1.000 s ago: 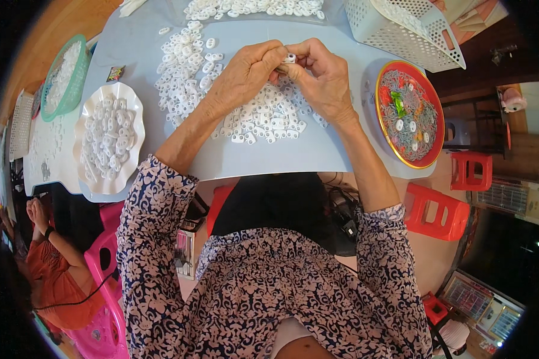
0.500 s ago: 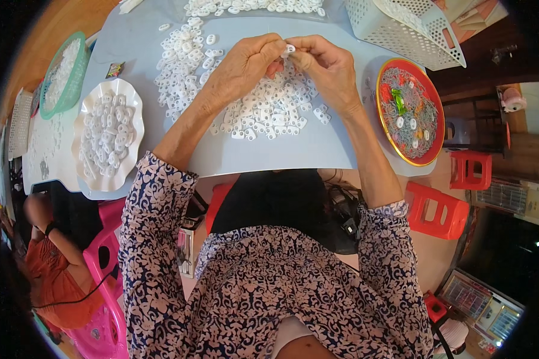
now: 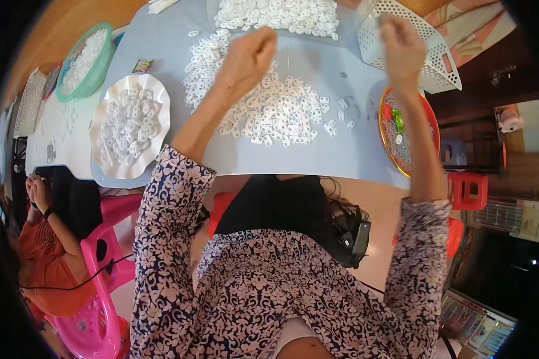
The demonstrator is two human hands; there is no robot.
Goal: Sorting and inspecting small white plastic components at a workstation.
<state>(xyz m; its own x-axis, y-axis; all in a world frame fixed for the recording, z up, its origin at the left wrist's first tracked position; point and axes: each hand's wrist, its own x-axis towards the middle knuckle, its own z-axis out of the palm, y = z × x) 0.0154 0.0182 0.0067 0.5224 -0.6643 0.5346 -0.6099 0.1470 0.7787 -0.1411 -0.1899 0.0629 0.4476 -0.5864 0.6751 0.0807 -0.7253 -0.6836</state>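
Note:
My left hand point(image 3: 251, 58) is closed in a fist above the left part of a spread of small white plastic pieces with holes point(image 3: 281, 113). What it holds, if anything, is hidden. Up at the right, my right hand point(image 3: 401, 46) is raised in front of a white perforated basket point(image 3: 430, 51), its fingers smeared by motion. Below that forearm, partly covered by it, lies a red round tray with a gold rim point(image 3: 382, 128), holding grey strands, a green wrapper and white pieces.
A scalloped white dish point(image 3: 102, 161) heaped with white pieces stands at the left. Beyond it is a green basket point(image 3: 105, 63) of white bits. More white pieces point(image 3: 278, 15) lie in a clear container at the back. Another person point(image 3: 60, 239) sits at the left on a pink chair point(image 3: 99, 287).
My hands were together over the pile with a white piece between their fingers. Now they are apart, the right one moved far right. The view has shifted slightly.

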